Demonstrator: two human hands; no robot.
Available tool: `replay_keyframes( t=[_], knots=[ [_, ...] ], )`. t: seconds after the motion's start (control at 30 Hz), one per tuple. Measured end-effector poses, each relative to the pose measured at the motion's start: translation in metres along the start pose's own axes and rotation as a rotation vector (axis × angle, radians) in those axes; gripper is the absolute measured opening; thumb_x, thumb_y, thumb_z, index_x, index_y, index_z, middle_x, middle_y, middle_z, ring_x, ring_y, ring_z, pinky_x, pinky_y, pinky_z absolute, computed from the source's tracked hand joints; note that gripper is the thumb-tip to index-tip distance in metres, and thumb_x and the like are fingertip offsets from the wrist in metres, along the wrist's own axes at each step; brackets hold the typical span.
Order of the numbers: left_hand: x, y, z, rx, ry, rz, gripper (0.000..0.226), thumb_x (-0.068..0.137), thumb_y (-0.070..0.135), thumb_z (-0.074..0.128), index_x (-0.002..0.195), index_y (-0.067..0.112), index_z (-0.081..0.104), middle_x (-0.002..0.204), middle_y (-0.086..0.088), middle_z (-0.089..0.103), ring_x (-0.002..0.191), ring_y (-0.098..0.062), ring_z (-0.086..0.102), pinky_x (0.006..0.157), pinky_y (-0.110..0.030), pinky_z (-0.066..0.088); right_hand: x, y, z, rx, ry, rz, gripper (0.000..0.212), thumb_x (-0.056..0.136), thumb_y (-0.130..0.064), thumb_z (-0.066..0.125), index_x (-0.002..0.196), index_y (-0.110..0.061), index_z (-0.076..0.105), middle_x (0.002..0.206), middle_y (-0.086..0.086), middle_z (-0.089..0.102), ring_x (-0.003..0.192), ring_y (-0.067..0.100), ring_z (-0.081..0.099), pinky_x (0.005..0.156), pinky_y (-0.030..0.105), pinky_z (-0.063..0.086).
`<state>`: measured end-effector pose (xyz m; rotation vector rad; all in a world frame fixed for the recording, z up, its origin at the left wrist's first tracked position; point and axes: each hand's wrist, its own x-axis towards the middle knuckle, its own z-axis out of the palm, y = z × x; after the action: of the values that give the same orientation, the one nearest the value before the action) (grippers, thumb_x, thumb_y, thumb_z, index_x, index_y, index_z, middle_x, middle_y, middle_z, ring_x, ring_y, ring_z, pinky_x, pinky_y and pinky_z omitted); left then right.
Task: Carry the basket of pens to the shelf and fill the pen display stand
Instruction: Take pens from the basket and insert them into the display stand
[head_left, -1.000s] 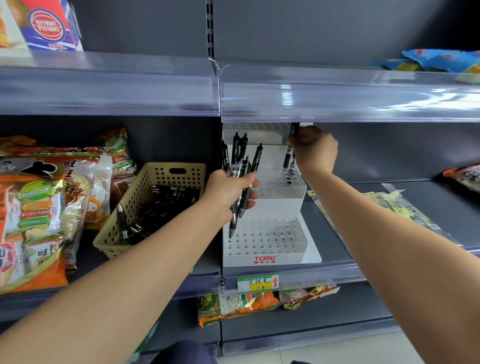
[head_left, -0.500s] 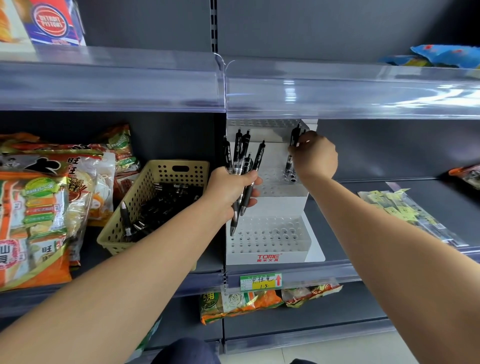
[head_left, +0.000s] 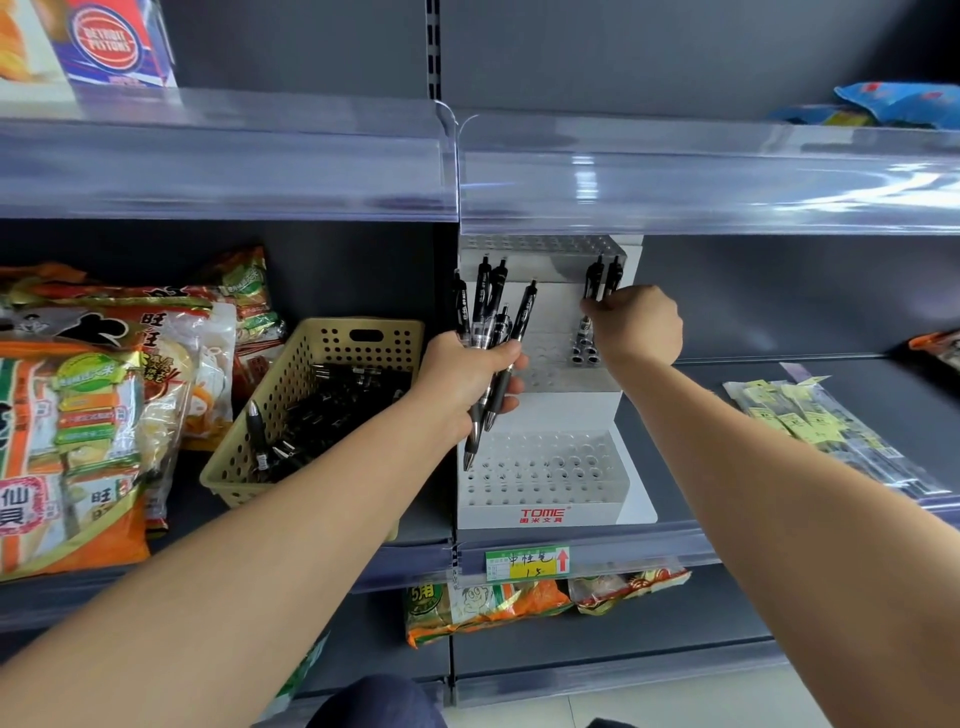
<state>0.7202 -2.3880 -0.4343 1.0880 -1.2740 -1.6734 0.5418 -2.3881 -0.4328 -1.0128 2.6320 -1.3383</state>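
Holding: left hand (head_left: 467, 379), fingers clamped on bundle of black click pens (head_left: 491, 332)
Placing: right hand (head_left: 636, 325), fingers pinching one black pen (head_left: 592, 283) at white perforated tiered display stand (head_left: 545, 467)

Your way into the white tiered pen display stand (head_left: 540, 467) runs under the clear plastic upper shelf lip (head_left: 675, 176), which overhangs its top tier. The front tier's holes lie open. The beige perforated plastic basket (head_left: 311, 395) crowds its left side; your left hand (head_left: 467, 374), fisted on black pens (head_left: 488, 332), blocks the middle tier. Bare grey shelf (head_left: 691, 415) lies right.
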Motion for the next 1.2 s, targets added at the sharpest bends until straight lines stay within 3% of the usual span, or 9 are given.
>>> replay_keyframes(
  t=[0.37, 0.47, 0.57, 0.63, 0.73, 0.83, 1.0, 1.1, 1.2],
  knots=[
    [-0.001, 0.002, 0.0, 0.017, -0.001, 0.012, 0.039, 0.088, 0.01, 0.068, 0.119, -0.005, 0.051, 0.082, -0.008, 0.071, 0.057, -0.015, 0.063, 0.049, -0.027, 0.055, -0.004, 0.001, -0.005, 0.024, -0.041, -0.02, 0.025, 0.08, -0.032, 0.069, 0.061, -0.017, 0.064, 0.072, 0.008, 0.064, 0.072, 0.028, 0.061, 0.062, 0.026, 0.043],
    [-0.004, 0.003, 0.003, 0.017, 0.0, 0.017, 0.039, 0.087, 0.01, 0.069, 0.118, -0.005, 0.051, 0.084, -0.009, 0.071, 0.057, -0.015, 0.063, 0.048, -0.027, 0.055, -0.015, -0.001, -0.008, 0.171, -0.097, -0.077, 0.014, 0.082, -0.032, 0.07, 0.076, -0.02, 0.075, 0.072, 0.004, 0.07, 0.068, 0.022, 0.065, 0.066, 0.028, 0.052],
    [-0.007, 0.004, 0.007, -0.007, 0.008, 0.009, 0.038, 0.087, 0.009, 0.068, 0.118, -0.003, 0.048, 0.082, -0.008, 0.07, 0.056, -0.016, 0.064, 0.05, -0.029, 0.056, -0.038, -0.014, -0.014, 0.517, -0.266, -0.042, 0.027, 0.089, -0.036, 0.065, 0.08, -0.012, 0.072, 0.065, 0.001, 0.069, 0.051, 0.012, 0.059, 0.055, 0.027, 0.052],
    [-0.01, 0.004, 0.009, -0.026, 0.014, -0.001, 0.038, 0.087, 0.009, 0.069, 0.118, -0.001, 0.049, 0.082, -0.009, 0.07, 0.057, -0.017, 0.065, 0.051, -0.029, 0.056, -0.051, -0.021, -0.019, 0.697, -0.462, 0.015, 0.033, 0.091, -0.039, 0.061, 0.08, -0.009, 0.066, 0.064, 0.002, 0.067, 0.051, 0.014, 0.061, 0.049, 0.023, 0.047],
    [-0.012, 0.003, 0.008, -0.043, 0.009, -0.001, 0.024, 0.087, 0.009, 0.069, 0.107, 0.003, 0.058, 0.084, -0.011, 0.069, 0.06, -0.02, 0.066, 0.056, -0.033, 0.057, -0.057, -0.021, -0.024, 0.806, -0.694, 0.026, 0.019, 0.086, -0.027, 0.069, 0.085, -0.008, 0.063, 0.07, 0.005, 0.065, 0.059, 0.017, 0.062, 0.053, 0.026, 0.048],
    [-0.015, 0.003, 0.008, -0.058, 0.002, 0.002, 0.022, 0.087, 0.009, 0.069, 0.105, 0.004, 0.059, 0.086, -0.011, 0.069, 0.064, -0.022, 0.069, 0.062, -0.037, 0.058, -0.057, -0.017, -0.028, 0.823, -0.778, 0.015, 0.006, 0.083, -0.012, 0.071, 0.085, -0.011, 0.065, 0.075, 0.004, 0.066, 0.065, 0.016, 0.062, 0.055, 0.023, 0.047],
    [-0.012, 0.002, 0.01, -0.091, 0.018, 0.001, 0.033, 0.086, 0.008, 0.069, 0.115, 0.0, 0.055, 0.099, -0.016, 0.067, 0.073, -0.026, 0.068, 0.066, -0.041, 0.06, -0.045, -0.019, -0.039, 0.923, -0.717, 0.086, 0.009, 0.084, -0.006, 0.068, 0.088, -0.015, 0.066, 0.075, -0.002, 0.067, 0.069, 0.013, 0.064, 0.059, 0.024, 0.05],
    [-0.009, 0.0, 0.008, -0.091, 0.029, -0.005, 0.017, 0.088, 0.011, 0.068, 0.099, 0.007, 0.056, 0.09, -0.01, 0.063, 0.078, -0.024, 0.064, 0.071, -0.044, 0.059, -0.035, -0.021, -0.046, 0.956, -0.635, 0.1, 0.01, 0.084, -0.006, 0.069, 0.089, -0.014, 0.066, 0.07, -0.002, 0.068, 0.064, 0.014, 0.064, 0.061, 0.026, 0.054],
    [-0.009, -0.001, 0.007, -0.051, 0.051, -0.019, 0.012, 0.091, 0.017, 0.065, 0.095, 0.009, 0.057, 0.078, -0.007, 0.061, 0.063, -0.017, 0.057, 0.066, -0.039, 0.058, -0.025, -0.024, -0.047, 0.933, -0.496, 0.08, 0.011, 0.084, -0.004, 0.068, 0.09, -0.012, 0.066, 0.073, 0.002, 0.068, 0.062, 0.013, 0.065, 0.068, 0.028, 0.057]
  ],
)
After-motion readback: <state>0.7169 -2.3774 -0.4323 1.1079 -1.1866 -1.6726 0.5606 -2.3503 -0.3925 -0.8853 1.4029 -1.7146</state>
